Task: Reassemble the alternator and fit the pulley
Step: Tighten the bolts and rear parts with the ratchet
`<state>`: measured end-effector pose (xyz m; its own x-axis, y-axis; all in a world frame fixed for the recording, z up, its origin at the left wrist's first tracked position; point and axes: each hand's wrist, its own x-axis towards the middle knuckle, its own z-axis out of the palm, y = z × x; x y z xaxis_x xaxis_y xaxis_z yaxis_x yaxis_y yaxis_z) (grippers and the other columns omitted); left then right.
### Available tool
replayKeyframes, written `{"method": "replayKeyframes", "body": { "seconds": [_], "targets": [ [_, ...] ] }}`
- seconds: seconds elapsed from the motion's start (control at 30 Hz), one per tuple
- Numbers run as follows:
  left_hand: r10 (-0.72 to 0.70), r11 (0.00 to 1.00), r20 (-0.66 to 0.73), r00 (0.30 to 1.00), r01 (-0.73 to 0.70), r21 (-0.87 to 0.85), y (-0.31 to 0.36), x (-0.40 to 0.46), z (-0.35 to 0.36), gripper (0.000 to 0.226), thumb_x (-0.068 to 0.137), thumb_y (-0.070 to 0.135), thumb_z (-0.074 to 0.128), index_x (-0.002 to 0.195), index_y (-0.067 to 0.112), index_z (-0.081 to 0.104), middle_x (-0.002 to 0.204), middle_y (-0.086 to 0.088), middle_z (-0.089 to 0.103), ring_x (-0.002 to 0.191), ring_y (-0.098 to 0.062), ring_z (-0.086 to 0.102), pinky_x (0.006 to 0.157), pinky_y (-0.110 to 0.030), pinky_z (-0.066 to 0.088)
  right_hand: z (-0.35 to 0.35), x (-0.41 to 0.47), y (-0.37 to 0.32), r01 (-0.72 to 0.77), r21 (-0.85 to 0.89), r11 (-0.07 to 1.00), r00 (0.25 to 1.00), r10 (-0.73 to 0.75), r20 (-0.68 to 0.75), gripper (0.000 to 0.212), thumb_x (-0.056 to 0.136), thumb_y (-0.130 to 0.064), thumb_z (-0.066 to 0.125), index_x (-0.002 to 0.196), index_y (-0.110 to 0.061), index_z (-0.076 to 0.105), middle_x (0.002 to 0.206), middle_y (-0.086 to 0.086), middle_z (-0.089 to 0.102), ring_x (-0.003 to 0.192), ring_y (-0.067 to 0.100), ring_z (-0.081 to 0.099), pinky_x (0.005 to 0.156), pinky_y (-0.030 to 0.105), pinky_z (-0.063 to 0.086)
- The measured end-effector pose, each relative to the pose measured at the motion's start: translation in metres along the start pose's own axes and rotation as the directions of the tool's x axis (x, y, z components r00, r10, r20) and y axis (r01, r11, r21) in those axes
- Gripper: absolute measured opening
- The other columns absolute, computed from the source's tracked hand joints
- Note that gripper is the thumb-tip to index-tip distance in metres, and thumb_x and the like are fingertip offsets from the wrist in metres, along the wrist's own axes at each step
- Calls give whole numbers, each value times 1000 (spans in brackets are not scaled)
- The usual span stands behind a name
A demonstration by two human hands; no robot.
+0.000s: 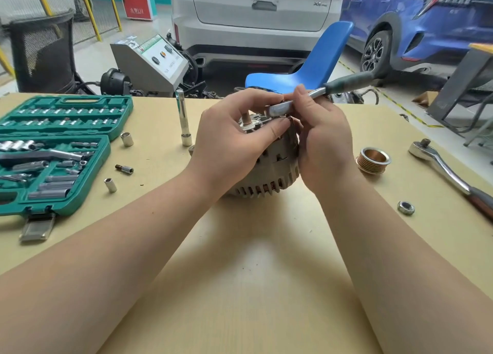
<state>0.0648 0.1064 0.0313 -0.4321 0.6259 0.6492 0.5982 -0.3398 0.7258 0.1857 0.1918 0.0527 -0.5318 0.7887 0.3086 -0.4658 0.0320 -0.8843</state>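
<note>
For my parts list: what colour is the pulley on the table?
Copper-coloured pulley, seen in the head view.

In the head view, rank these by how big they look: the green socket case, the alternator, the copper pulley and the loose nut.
1. Green socket case
2. Alternator, partly hidden by both hands
3. Copper pulley
4. Loose nut

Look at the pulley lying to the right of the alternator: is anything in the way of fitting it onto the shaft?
Yes. The pulley lies apart on the table. Above the alternator, both hands crowd the shaft: the left hand curls over the top and the right hand holds a ratchet there.
</note>
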Motion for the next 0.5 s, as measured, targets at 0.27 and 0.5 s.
{"method": "replayKeyframes", "body": {
  "seconds": [0.27, 0.5],
  "targets": [
    [-1, 998, 54, 999, 4, -59, 2, -2, 0, 20, 93, 10, 81, 102, 26, 71, 103, 3, 80, 95, -12, 73, 90, -38, 60, 17, -30, 17, 390, -797, 462, 754, -657, -12, 21, 102, -32, 62, 97, -15, 73, 96, -2, 71, 101, 27, 67, 94, 56, 48],
    [-107, 982, 59, 992, 115, -150, 8, 2, -1, 18, 88, 12, 89, 101, 17, 77, 99, 6, 81, 85, -6, 71, 80, -37, 64, -6, -2, -1, 152, -166, 974, 988, -150, 24, 17, 103, -21, 62, 92, -11, 70, 90, 6, 74, 94, 24, 71, 85, 34, 57]
  ]
}}
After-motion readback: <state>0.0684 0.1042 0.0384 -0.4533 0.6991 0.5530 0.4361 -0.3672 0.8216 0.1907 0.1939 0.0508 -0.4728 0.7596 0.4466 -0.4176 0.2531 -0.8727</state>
